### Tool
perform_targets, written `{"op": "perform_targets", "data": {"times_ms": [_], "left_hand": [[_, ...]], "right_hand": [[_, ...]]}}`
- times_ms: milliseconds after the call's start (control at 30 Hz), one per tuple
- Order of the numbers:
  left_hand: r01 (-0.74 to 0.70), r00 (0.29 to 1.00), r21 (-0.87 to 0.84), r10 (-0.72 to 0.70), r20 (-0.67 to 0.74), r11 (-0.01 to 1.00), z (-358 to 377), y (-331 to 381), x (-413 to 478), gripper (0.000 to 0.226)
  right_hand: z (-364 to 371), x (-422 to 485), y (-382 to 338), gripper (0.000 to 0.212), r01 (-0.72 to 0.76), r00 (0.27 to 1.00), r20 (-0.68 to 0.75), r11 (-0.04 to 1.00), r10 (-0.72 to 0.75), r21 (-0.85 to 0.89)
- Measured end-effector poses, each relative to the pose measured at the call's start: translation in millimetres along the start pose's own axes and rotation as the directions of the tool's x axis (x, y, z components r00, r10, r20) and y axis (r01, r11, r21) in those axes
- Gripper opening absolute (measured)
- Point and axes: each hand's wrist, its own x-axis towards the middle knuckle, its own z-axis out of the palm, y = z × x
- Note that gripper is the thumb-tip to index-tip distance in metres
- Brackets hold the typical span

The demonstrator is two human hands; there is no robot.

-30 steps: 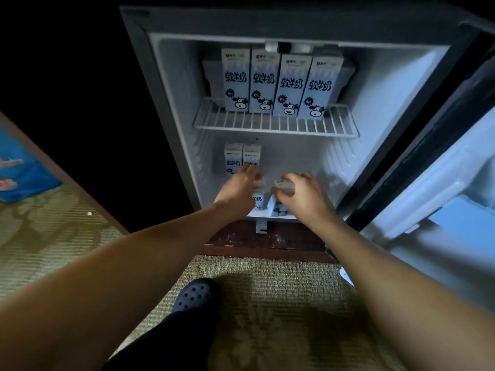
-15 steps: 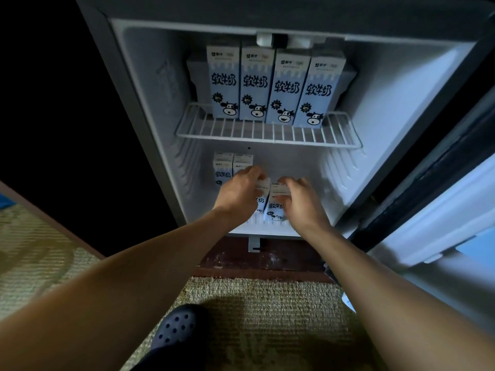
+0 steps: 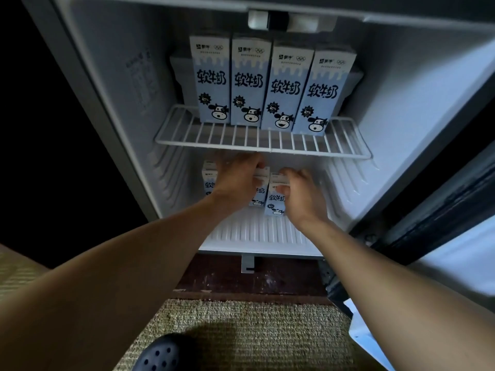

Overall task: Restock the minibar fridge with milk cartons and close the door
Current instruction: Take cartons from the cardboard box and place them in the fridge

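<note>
You are filling the bottom of the minibar fridge (image 3: 112, 76), mid frame under the wire shelf (image 3: 262, 142): your left hand (image 3: 235, 180) curls its fingers round the left milk carton (image 3: 259, 200), your right hand (image 3: 302, 195) round the right milk carton (image 3: 276, 203), so next push both back.

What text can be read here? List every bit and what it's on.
"软牛奶": on each of four upper cartons
"蒙牛": brand at their tops
"软牛奶", partly hidden: lower cartons
Too blurred to read: starburst badges
Unreadable: raised lettering on fridge wall
</note>
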Motion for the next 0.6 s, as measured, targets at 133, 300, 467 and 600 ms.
{"op": "perform_targets", "data": {"times_ms": [133,300,467,600], "left_hand": [[0.022,0.999,-0.001,-0.022,0.029,1.0,3.2,-5.7,4.6,0.026],[0.066,0.995,-0.155,-0.053,0.087,0.986,2.3,-8.4,11.6,0.034],[0.087,0.994,-0.2,-0.073,0.076,0.976,9.3,-10.1,10.3,0.034],[0.123,0.992,-0.211,-0.12,0.029,0.97,18.1,-12.9,6.2,0.036]], "right_hand": [[0.9,9.0,-1.5,0.051,0.01,1.0,-0.006,0.999,-0.01,0.031],[2.2,19.0,0.0,0.041,0.012,1.0,-0.016,0.998,-0.011,0.054],[2.1,24.4,0.9,0.033,0.006,1.0,-0.025,1.0,-0.006,0.001],[2.7,26.7,-1.7,0.033,-0.027,1.0,0.008,0.996,0.027,0.081]]}}
